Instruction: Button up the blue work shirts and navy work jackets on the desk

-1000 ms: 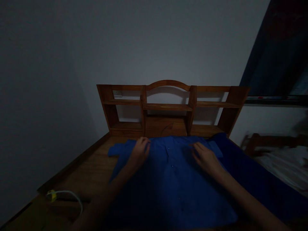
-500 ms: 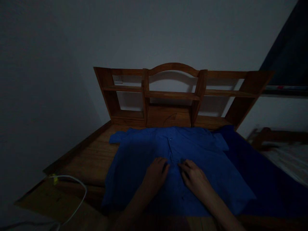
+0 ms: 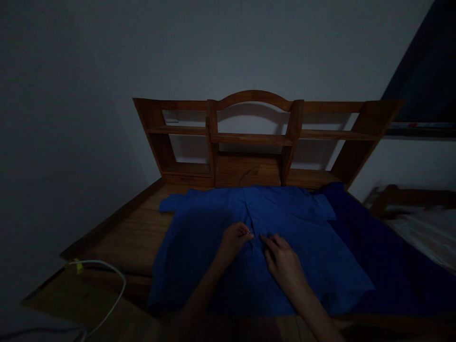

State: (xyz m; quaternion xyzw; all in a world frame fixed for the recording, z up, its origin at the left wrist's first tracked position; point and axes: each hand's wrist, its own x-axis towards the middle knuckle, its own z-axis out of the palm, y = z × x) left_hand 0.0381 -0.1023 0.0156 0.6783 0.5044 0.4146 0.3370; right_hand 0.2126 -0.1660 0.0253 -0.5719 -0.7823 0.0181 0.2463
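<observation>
A blue short-sleeved shirt (image 3: 210,209) lies spread out on a wooden bed, its front slit running down the middle toward my hands. My left hand (image 3: 233,240) is closed in a pinch at the left edge of that slit, with a bit of cloth between thumb and fingertips. Just right of the slit, my right hand (image 3: 284,259) rests on the shirt, fingers stretched out and somewhat apart. The dim light leaves small details such as buttons hard to make out.
A wooden headboard with shelves (image 3: 249,139) stands behind the shirt against the wall. Darker blue cloth (image 3: 388,266) covers the bed on the right. At the lower left, a white cable (image 3: 123,285) loops over a box-like surface (image 3: 67,294).
My left hand has moved slightly up and closed into a pinch on the shirt's front edge. My right hand stays on the cloth, shifted only a little. The view has tilted slightly.
</observation>
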